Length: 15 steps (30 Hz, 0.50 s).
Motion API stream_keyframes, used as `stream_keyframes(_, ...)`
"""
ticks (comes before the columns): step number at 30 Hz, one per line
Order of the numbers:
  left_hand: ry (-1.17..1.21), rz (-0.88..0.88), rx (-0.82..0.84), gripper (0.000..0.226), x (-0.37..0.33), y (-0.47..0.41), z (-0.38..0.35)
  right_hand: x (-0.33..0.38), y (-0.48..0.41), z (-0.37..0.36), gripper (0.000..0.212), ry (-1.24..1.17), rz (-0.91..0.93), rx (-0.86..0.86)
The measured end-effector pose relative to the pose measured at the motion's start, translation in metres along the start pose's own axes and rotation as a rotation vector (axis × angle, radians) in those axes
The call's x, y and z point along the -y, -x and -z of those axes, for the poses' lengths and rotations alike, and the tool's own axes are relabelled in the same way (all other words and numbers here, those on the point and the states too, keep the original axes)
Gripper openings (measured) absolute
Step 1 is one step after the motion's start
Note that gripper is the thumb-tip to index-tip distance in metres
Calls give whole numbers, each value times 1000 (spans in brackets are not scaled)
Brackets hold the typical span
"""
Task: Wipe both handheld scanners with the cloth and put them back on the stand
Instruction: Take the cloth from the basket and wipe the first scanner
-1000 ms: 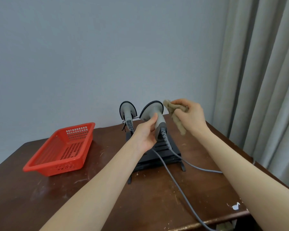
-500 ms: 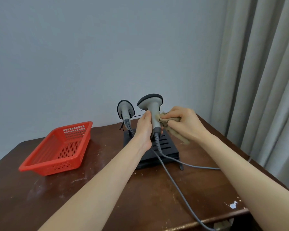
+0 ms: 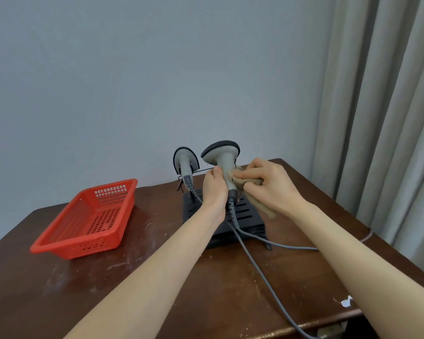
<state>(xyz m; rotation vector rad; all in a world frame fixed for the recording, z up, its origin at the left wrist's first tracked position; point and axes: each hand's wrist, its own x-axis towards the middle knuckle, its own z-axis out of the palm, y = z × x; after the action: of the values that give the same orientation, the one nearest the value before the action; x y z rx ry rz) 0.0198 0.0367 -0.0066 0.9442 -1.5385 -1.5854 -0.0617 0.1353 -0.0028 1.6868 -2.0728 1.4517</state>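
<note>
A red plastic basket [image 3: 77, 246] sits at the left of the scuffed wooden table [image 3: 157, 297], where it stood a second ago. To its right, the second scanner [image 3: 185, 162] rests head-up on the black stand [image 3: 245, 215], unmoved.

The person's left hand [image 3: 214, 192] grips the handle of the held scanner [image 3: 222, 154], thumb pressed against it. It keeps the scanner off the stand, above the slotted base. A second ago this scanner leaned to the left; it now stands nearly upright, as it did half a second ago.

The tan cloth [image 3: 262, 207] has come down from the rim of the scanner's head to the right side of the handle. There the right hand [image 3: 271, 185] clutches it with curled fingers, and a loose tail hangs below the palm. Two grey cables [image 3: 260, 270] trail across the table toward the front and right edges, near a grey curtain [image 3: 389, 118].

The left hand's fingers lie behind the handle and cannot be seen. The hands and cloth cover most of the handle. The left forearm hides part of the stand's base, and the hands block the spot on the stand where the held scanner would rest. Both forearms and one cable are cut off at the bottom edge. The other cable drops out of sight past the table's right side.
</note>
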Motion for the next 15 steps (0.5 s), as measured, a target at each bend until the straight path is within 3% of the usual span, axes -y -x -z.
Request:
stream_keyframes(7, -62, -57, 45, 37, 1, 8, -10, -1, -29, 5, 24, 206, -52, -138)
stream_keyframes(15, -83, -77, -3, 35, 6, 0, -2, 0, -2, -2, 33, 48, 11, 18)
